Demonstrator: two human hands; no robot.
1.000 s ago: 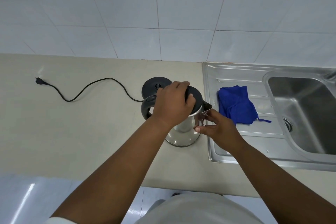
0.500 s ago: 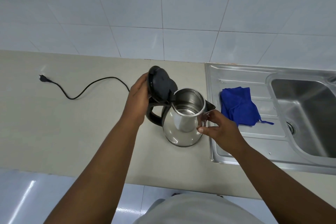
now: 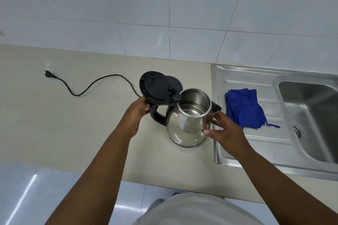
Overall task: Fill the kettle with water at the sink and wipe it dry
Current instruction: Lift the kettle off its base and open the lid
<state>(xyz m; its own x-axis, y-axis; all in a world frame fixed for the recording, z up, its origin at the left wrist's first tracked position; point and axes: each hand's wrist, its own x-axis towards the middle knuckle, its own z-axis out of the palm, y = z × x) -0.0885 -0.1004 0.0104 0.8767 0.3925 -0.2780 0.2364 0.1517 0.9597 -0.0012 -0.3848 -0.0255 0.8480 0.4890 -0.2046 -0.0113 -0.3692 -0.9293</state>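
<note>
kettle shiny silver steel, black handle | lid black | cord black | cloth bright blue | sink grey steel | counter plain beige | wall tiles pale white-blue, thin grid lines

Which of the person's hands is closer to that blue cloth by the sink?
The right hand. It rests on the kettle just left of the blue cloth, while the left hand is at the handle, on the kettle's far side from the cloth.
</note>
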